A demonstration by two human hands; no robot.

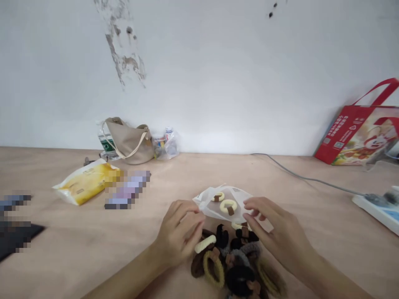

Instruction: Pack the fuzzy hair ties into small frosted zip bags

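A translucent white plastic bag (215,212) lies in front of me with two cream hair ties (228,206) visible in it. My left hand (181,230) has its fingers curled and closed on the bag's left edge. At the right edge, my right hand (276,226) takes the bag between thumb and fingertips, which sit a little apart. Below the bag is a loose pile of fuzzy hair ties in black, grey, brown and olive (213,269), some with brown tags. One cream hair tie (205,243) rests on the pile beside my left fingers.
A yellow packet (90,182) and a blurred purple item (129,191) lie to the left. Against the wall stand a beige bag (131,143) and a clear bag with a bottle (168,145). On the right are a red carrier bag (358,133), a grey cable (299,175) and a power strip (377,209).
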